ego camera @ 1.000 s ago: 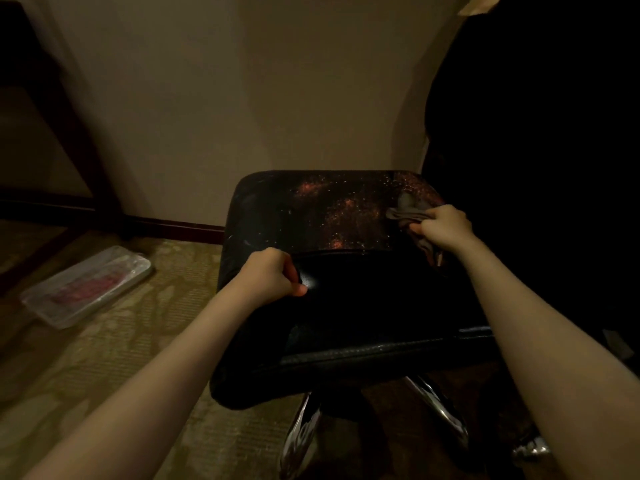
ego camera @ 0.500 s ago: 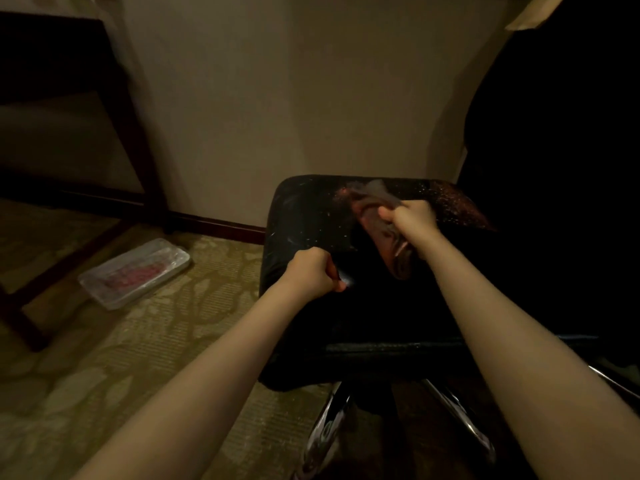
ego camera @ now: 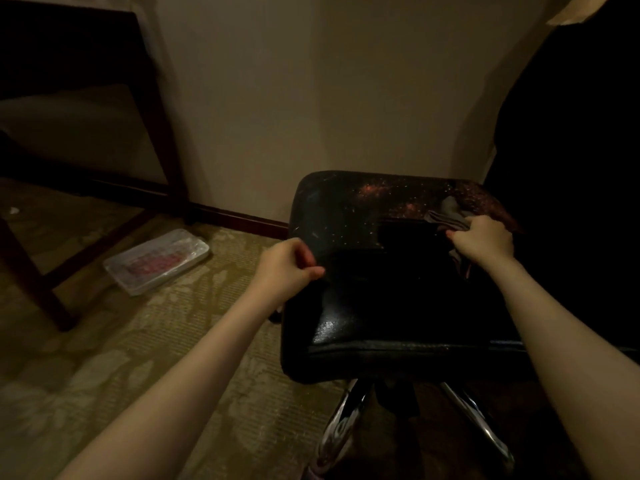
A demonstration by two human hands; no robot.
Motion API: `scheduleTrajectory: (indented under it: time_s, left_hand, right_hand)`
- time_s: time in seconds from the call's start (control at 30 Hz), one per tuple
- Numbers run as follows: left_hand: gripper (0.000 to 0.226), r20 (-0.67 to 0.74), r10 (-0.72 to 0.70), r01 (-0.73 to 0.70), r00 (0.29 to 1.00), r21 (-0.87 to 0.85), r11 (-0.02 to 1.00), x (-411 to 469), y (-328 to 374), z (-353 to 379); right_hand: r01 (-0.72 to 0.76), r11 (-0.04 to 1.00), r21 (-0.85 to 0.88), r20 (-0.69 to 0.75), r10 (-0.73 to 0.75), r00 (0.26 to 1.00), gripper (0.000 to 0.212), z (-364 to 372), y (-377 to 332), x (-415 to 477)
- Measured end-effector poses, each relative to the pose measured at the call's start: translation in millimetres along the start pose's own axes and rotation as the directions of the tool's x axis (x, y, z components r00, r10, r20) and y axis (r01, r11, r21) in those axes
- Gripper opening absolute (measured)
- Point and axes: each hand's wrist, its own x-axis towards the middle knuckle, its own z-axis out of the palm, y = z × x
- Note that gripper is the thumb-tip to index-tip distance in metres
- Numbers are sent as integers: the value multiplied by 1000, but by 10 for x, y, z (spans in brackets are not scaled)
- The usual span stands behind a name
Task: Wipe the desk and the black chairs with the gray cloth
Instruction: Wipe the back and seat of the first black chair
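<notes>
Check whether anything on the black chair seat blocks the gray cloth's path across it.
Nothing visible does. The right hand grips the crumpled gray cloth at the far right of the black leather chair seat; the left hand sits at its left edge, leaving the middle bare.

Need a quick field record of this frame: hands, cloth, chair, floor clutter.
left hand: fingers curled at the seat's left edge, nothing seen in it
right hand: grips the gray cloth against the seat's far right part
black chair: seat cushion up, reddish worn speckles along the far edge, chrome base below
floor: patterned carpet; clear plastic tray left of the chair
background: dark wooden frame at upper left
</notes>
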Motion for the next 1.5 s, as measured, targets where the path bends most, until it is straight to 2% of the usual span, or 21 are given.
scheduleTrajectory:
  time_s: [0.03, 0.1, 0.17, 0.27, 0.33, 0.47, 0.57, 0.6, 0.67, 0.83, 0.87, 1.0, 1.1, 1.23, 1.4, 1.5]
  left_hand:
    - [33, 14, -91, 92, 996, -46, 995, -9, -134, -46]
    - [33, 166, -313, 342, 935, -194, 920, -61, -323, -55]
    - [36, 273, -417, 483, 867, -256, 837, -89, -386, 5]
    - [31, 245, -410, 469, 878, -281, 837, -71, -382, 59]
    - [49, 253, -411, 477, 876, -328, 815, -59, -394, 79]
    - [46, 235, -420, 478, 877, -326, 816, -69, -422, 87]
    - [11, 363, -440, 557, 822, -347, 754, -145, -501, 46]
    - [12, 411, -440, 584, 798, -349, 733, -156, -530, 37]
    - [22, 436, -409, 565, 802, -327, 758, -175, -485, -45]
    - [24, 382, -403, 523, 832, -294, 800, -55, -466, -122]
    - [19, 363, -398, 514, 843, -323, 795, -44, -439, -152]
    - [32, 262, -330, 419, 907, -472, 776, 37, -365, -306]
    - [21, 184, -327, 375, 927, -493, 785, 61, -402, -331]
    - [12, 119, -354, 370, 928, -429, 824, 76, -543, -333]
    - [14, 46, -376, 358, 925, -434, 827, 61, -635, -436]
    - [14, 0, -405, 365, 914, -434, 824, 54, -675, -508]
  right_hand:
    - [-3, 1000, 10, 2, 3, 1000, 30, -4, -27, -24]
    - [-7, 998, 70, 32, 5, 999, 29, 34, -186, -81]
    - [10, 988, 154, 67, -21, 998, 29, 138, -451, -145]
    - [95, 973, 211, 133, -125, 983, 30, 415, -928, -270]
    - [166, 958, 232, 139, -202, 969, 31, 595, -1264, -384]
    - [266, 922, 282, 238, -336, 911, 35, 1063, -1909, -751]
    - [269, 914, 303, 384, -376, 844, 36, 1459, -2138, -1118]
    - [283, 910, 302, 398, -390, 830, 34, 1516, -2158, -1166]
    - [264, 889, 374, 373, -404, 835, 31, 1473, -2192, -1126]
    - [202, 808, 554, 158, -340, 927, 25, 952, -2080, -824]
    - [226, 815, 534, 115, -335, 935, 23, 840, -2014, -767]
    - [272, 926, 261, -36, -272, 962, 25, 579, -1667, -498]
    - [247, 968, 37, -56, -244, 968, 31, 607, -1507, -466]
    - [437, 877, -201, 34, -440, 897, 37, 756, -1691, -616]
    - [505, 746, -433, 102, -517, 850, 35, 961, -1921, -699]
    - [509, 700, -500, 126, -523, 843, 34, 1032, -1990, -753]
